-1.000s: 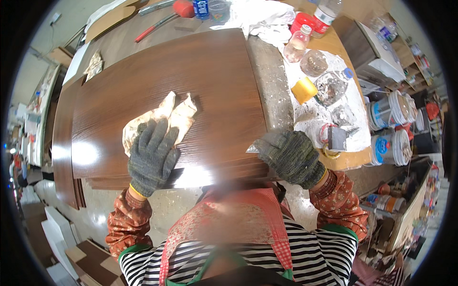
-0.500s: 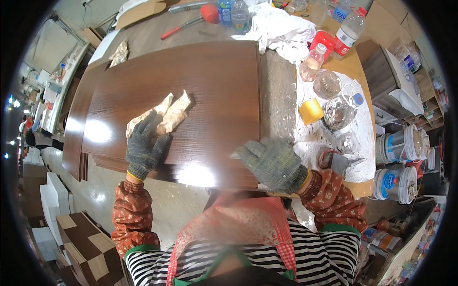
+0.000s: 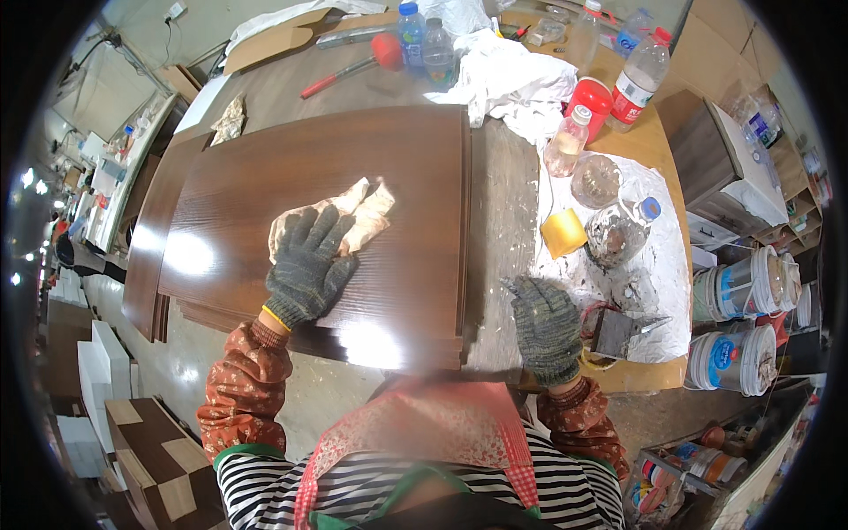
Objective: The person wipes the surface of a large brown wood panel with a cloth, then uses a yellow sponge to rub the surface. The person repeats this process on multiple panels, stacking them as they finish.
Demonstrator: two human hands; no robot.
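Note:
My left hand [image 3: 307,269], in a dark grey knit glove, presses down on a crumpled cream cloth [image 3: 369,212]. Both rest on a glossy dark brown wood panel [image 3: 406,159], the top of a stack. My right hand [image 3: 546,331], gloved alike, is at the table's near side, right of the panel. Its fingers are bent together; a small greyish bit shows at the fingertips, too small to name. Just right of that hand lies a dark rectangular block [image 3: 609,334] on a stained white sheet [image 3: 667,265].
On the sheet are a yellow block [image 3: 563,233] and a dirty blue-capped bottle [image 3: 618,234]. Farther back stand bottles, a red-lidded jar [image 3: 590,104] and white rags [image 3: 517,79]. A red-handled mallet [image 3: 353,72] lies at the far side. Buckets [image 3: 733,358] stand at right.
My left hand has slid to the right across the panel with the cloth. My right hand has moved off the panel's right edge, rightward and nearer the dark block. The whole view has shifted slightly.

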